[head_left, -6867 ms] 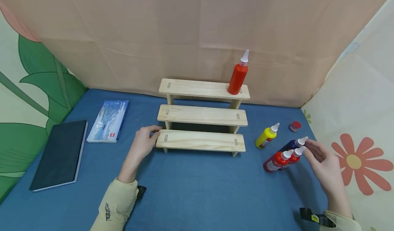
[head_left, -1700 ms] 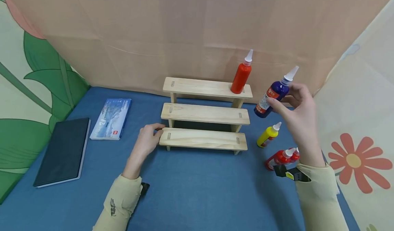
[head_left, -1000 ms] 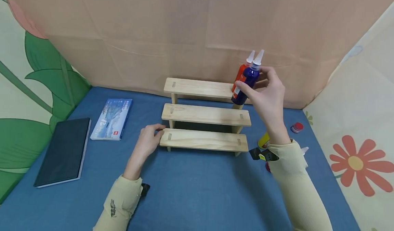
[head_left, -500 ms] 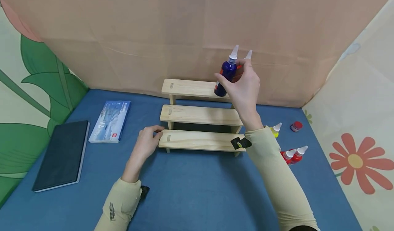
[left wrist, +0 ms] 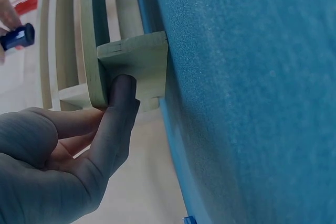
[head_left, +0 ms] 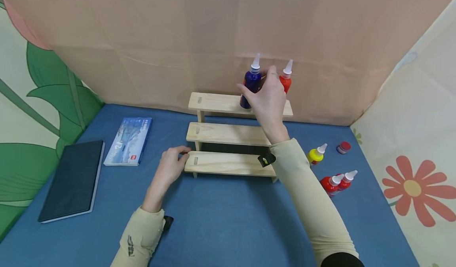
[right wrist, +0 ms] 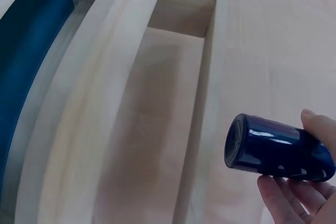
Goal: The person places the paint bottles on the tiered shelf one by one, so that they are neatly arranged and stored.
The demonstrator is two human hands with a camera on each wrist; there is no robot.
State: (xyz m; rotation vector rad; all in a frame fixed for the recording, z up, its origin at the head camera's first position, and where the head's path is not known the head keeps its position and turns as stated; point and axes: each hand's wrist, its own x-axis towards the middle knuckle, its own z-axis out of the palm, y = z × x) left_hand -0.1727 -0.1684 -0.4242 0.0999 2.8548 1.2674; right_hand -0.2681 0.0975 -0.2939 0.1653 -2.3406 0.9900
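My right hand (head_left: 269, 101) holds a dark blue squeeze bottle (head_left: 252, 81) with a white pointed nozzle, close over the top board of a three-step wooden shelf stand (head_left: 228, 132). In the right wrist view the base of the blue bottle (right wrist: 278, 148) faces the camera, gripped between thumb and fingers. A red squeeze bottle (head_left: 285, 82) stands on the right end of the top board, partly hidden by the right hand. My left hand (head_left: 166, 168) pinches the left end of the lowest step; in the left wrist view a fingertip lies against the stand's leg (left wrist: 139, 64).
On the blue cloth at right stand a yellow nozzle bottle (head_left: 316, 154), two red nozzle bottles (head_left: 329, 184) and a small red-lidded jar (head_left: 343, 147). A dark notebook (head_left: 71, 182) and a blue-white box (head_left: 128, 141) lie at left. A beige sheet (head_left: 160, 41) hangs behind the stand.
My right hand took the blue bottle from the group at right, raised it, carried it left past the red bottle and lowered it towards the top board. The left hand stayed on the stand.
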